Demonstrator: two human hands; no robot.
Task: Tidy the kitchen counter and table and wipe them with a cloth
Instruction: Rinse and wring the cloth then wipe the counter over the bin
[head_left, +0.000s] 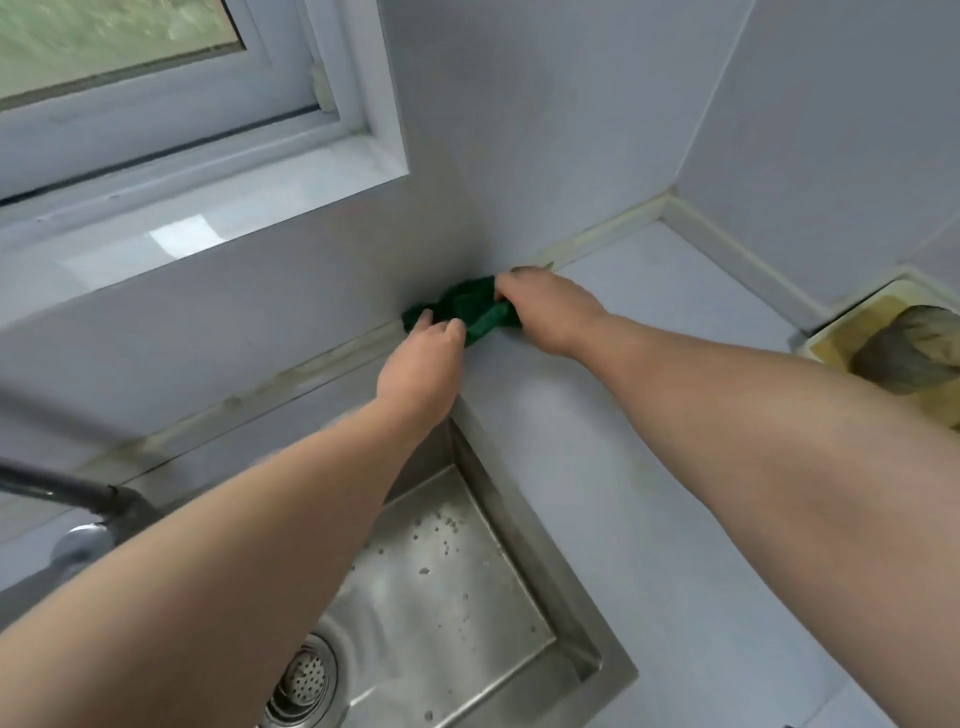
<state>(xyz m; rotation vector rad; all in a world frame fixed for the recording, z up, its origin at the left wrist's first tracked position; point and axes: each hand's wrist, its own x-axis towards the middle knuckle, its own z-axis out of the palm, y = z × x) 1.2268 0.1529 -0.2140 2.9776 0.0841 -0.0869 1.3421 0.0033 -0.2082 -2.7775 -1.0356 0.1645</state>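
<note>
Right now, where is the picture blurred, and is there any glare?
Head view: the faucet at lower left is smeared by blur; a bright patch of glare lies on the window sill; the green cloth is fairly sharp; the light is soft and the shadows are faint.

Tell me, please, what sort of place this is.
Probably a home kitchen: a stainless steel sink sits in a pale counter below a window, and the left hand and right hand hold a green cloth.
</note>
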